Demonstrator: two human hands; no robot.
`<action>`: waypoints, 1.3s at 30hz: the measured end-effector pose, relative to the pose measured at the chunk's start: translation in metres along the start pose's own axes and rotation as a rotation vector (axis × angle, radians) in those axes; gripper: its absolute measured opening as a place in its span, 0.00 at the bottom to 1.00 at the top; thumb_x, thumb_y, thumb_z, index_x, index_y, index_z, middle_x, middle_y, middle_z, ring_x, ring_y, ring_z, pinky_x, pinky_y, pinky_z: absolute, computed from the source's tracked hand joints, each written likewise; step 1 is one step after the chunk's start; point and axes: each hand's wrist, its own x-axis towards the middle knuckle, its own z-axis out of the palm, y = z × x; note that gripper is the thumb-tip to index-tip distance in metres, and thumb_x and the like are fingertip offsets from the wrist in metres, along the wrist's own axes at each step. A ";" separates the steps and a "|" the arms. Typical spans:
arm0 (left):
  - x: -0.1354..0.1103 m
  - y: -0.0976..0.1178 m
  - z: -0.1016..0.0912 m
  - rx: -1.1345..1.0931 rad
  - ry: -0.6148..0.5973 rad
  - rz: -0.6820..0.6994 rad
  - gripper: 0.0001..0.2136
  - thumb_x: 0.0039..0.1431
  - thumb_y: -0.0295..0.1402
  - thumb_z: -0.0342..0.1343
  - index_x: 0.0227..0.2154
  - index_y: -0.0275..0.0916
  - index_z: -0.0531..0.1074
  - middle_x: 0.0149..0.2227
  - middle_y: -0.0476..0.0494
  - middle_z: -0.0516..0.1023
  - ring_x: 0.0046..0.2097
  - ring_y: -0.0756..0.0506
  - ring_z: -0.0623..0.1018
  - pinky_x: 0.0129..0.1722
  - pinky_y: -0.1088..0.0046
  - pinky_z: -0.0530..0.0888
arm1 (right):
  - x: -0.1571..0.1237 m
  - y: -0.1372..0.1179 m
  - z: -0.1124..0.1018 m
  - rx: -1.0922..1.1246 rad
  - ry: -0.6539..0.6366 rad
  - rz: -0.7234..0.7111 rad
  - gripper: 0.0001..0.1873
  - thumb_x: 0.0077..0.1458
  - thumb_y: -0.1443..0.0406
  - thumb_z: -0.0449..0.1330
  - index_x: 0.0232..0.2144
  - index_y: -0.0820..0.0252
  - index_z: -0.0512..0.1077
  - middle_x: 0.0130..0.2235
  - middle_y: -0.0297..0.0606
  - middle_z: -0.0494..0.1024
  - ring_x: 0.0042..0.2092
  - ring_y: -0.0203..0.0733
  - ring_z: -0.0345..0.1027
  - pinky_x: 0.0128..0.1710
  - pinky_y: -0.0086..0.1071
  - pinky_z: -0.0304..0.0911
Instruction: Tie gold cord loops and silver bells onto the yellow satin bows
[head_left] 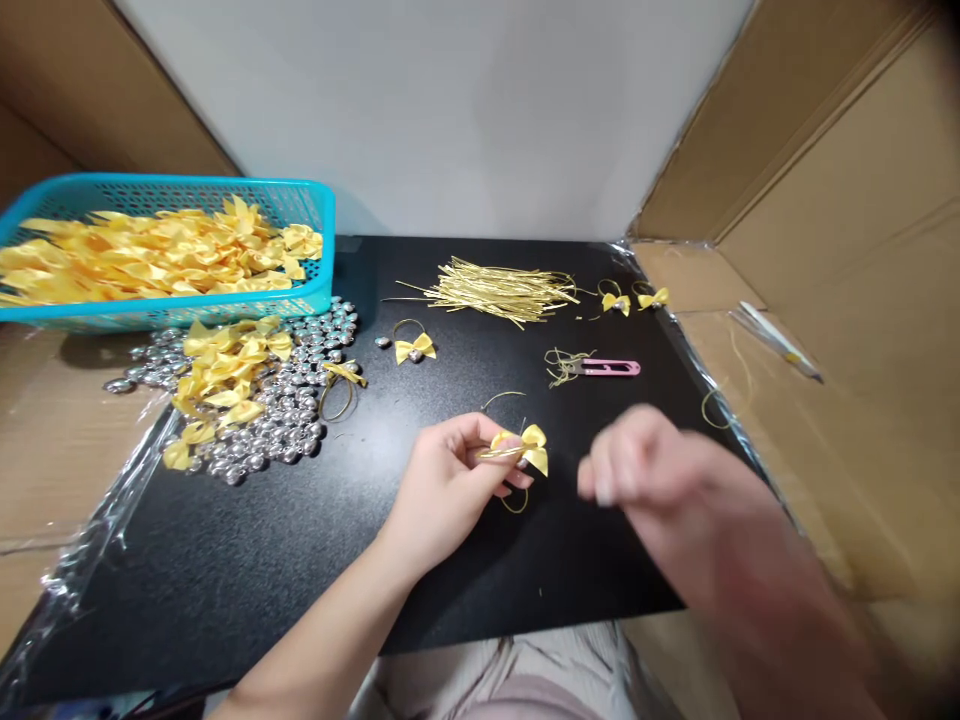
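My left hand (450, 480) pinches a small yellow ribbon bow (526, 445) with a gold cord loop, just above the black mat (262, 560). My right hand (652, 480) hovers to the right of the bow, smeared by motion, its fingers curled; whether it holds anything is unclear. A finished bow with a cord (414, 346) lies farther back on the mat. Two more bows (634, 300) lie at the back right.
A teal basket (315, 215) full of yellow bows stands at the back left. Beside it lies a heap of silver beads (300, 390) with loose bows on top. A bundle of gold cords (499, 290) and pink snips (607, 367) lie at the back. Cardboard walls flank both sides.
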 end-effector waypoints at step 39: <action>0.003 0.002 -0.002 0.092 -0.040 0.070 0.13 0.52 0.38 0.62 0.21 0.35 0.69 0.19 0.52 0.72 0.17 0.58 0.61 0.15 0.85 0.59 | 0.112 0.009 0.009 0.468 0.099 0.247 0.09 0.48 0.63 0.69 0.25 0.60 0.73 0.28 0.29 0.79 0.33 0.31 0.76 0.39 0.26 0.69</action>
